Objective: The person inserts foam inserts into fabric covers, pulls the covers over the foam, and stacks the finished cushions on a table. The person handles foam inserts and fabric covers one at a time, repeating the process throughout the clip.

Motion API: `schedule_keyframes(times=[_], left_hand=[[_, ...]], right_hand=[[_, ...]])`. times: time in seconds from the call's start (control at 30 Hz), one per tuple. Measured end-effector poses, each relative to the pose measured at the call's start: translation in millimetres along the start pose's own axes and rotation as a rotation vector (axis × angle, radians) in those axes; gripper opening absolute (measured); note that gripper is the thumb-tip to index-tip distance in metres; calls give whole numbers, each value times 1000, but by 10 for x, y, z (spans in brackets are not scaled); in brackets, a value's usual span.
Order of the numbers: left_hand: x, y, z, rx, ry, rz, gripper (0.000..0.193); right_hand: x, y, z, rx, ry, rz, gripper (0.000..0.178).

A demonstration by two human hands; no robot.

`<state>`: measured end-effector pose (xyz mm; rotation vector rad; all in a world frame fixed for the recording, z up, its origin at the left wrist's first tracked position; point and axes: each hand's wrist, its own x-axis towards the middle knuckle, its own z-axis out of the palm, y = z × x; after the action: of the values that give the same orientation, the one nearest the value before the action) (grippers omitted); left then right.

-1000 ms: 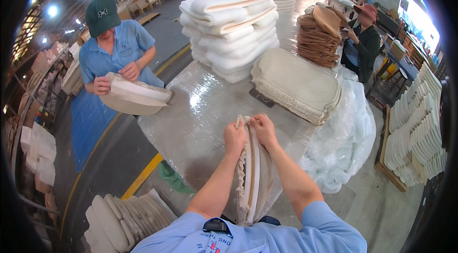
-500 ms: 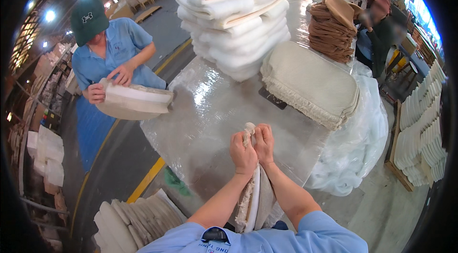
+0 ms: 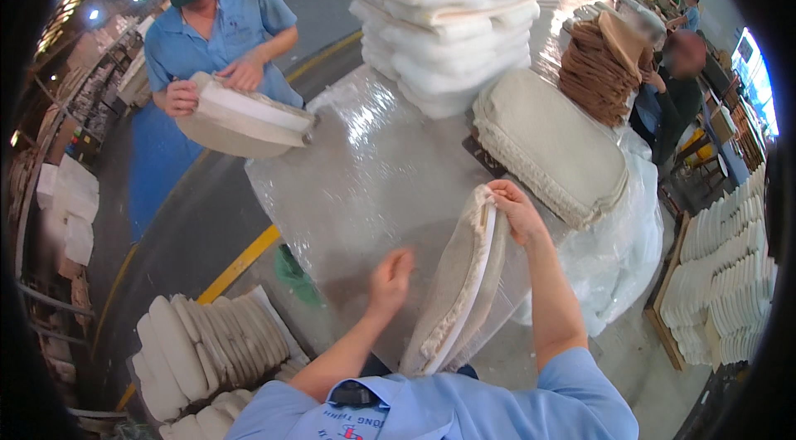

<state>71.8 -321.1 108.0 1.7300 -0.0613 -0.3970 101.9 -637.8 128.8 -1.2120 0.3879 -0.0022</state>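
Observation:
A beige fabric cushion cover with white padding inside stands on edge in front of me, leaning toward the table. Its open, frayed edge faces upward, and a white strip of padding shows along the slit. My right hand pinches the cover at its far end. Left of the cushion, my left hand is raised over the table, apart from the cover. Its fingers look stretched and hold nothing, though slightly blurred.
The plastic-covered table bears folded white padding, beige covers and brown covers. At the left a co-worker holds another cushion. More cushions stand low left; white pads fill a rack right.
Both hands were closed together on the cover's far end. My left hand has let go and moved left; my right has moved right and farther out, still holding, and the cover has spread.

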Motion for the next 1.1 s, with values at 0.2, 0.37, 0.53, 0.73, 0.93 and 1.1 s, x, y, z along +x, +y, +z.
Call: schedule_keyframes(times=[0.2, 0.37, 0.53, 0.73, 0.93, 1.1], left_hand=[[-1428, -886, -617, -294, -367, -1098, 67], [-1592, -802, -248, -722, -295, -853, 69], [-1634, -781, -801, -132, 375, -184, 61], [-1548, -715, -1034, -293, 262, 199, 71], [-1705, -1188, -941, -201, 101, 128, 80], [-1711, -1318, -1116, -72, 143, 107, 84]], right_hand=[[-418, 7, -663, 159, 181, 188, 45], [-85, 34, -149, -45, -11, 29, 52], [-593, 210, -87, 275, -201, 88, 46], [-1363, 1054, -868, 197, 138, -103, 65], [-1444, 1443, -345, 104, 350, -111, 69], [-1395, 1080, 0, 30, 196, -76, 82]])
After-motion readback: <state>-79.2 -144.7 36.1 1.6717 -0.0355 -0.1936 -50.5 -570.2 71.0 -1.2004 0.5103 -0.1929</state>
